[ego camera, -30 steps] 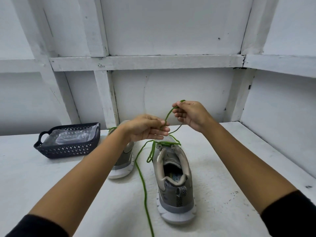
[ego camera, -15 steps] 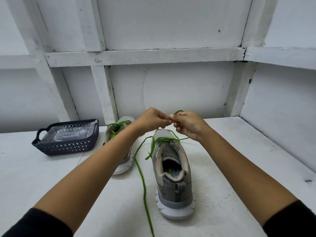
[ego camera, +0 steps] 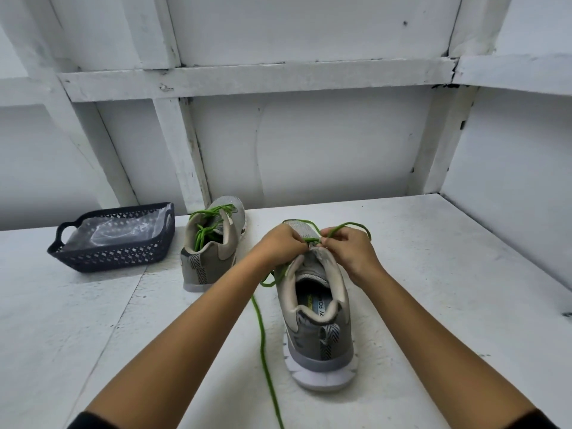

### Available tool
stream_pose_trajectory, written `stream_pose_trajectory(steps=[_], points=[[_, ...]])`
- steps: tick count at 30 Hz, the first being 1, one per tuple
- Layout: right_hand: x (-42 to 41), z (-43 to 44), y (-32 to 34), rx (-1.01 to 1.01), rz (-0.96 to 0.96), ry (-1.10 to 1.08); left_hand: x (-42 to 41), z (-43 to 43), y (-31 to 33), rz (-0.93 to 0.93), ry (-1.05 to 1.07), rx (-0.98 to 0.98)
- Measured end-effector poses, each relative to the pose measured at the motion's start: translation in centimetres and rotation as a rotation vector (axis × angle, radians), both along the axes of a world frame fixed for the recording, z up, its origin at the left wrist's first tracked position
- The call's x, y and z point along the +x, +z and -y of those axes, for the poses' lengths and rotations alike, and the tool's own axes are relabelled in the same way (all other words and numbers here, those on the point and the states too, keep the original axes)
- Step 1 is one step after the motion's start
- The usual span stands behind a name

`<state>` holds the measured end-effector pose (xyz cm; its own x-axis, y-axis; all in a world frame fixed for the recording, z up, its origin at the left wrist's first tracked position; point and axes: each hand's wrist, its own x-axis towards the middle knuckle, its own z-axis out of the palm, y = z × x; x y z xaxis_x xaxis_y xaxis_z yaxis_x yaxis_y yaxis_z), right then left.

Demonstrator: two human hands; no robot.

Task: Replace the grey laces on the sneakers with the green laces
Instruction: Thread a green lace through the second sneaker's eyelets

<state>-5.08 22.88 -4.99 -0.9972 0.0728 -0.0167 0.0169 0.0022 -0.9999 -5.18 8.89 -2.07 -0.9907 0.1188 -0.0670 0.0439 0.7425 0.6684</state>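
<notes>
A grey sneaker [ego camera: 318, 323] stands heel toward me on the white table, toe pointing away. A green lace [ego camera: 263, 335] is threaded at its front eyelets; one long end trails down the table to the bottom edge, another loops past the toe. My left hand [ego camera: 278, 243] and my right hand [ego camera: 349, 252] meet over the sneaker's front, each pinching the green lace at the eyelets. The fingertips hide the eyelet itself. A second grey sneaker [ego camera: 210, 243] stands behind and to the left, with green lace [ego camera: 204, 224] laced in it.
A dark perforated basket [ego camera: 108, 255] with a clear plastic bag inside sits at the left of the white table [ego camera: 448, 274]. White framed walls close the back and the right side.
Both hands have come down from above the sneaker to its front eyelets, drawing the green lace low. The view has tilted, bringing the left sneaker fully into sight.
</notes>
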Motion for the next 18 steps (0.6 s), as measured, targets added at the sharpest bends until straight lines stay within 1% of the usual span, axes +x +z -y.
stream_pose_trajectory(steps=[4,8,15,18], points=[[0.1,0.2,-0.7,0.153,-0.071,-0.052,-0.1,-0.1,-1.4,0.024,0.035,0.064],[0.0,0.4,-1.2,0.292,-0.100,-0.083,-0.1,-0.1,-2.3,0.009,0.045,0.135],[-0.2,0.2,-0.5,0.597,-0.207,-0.059,-0.5,-0.1,-3.1,-0.006,0.061,0.168],[-0.4,0.3,-0.3,0.660,-0.206,-0.032,-0.5,0.0,-3.4,-0.017,0.060,0.179]])
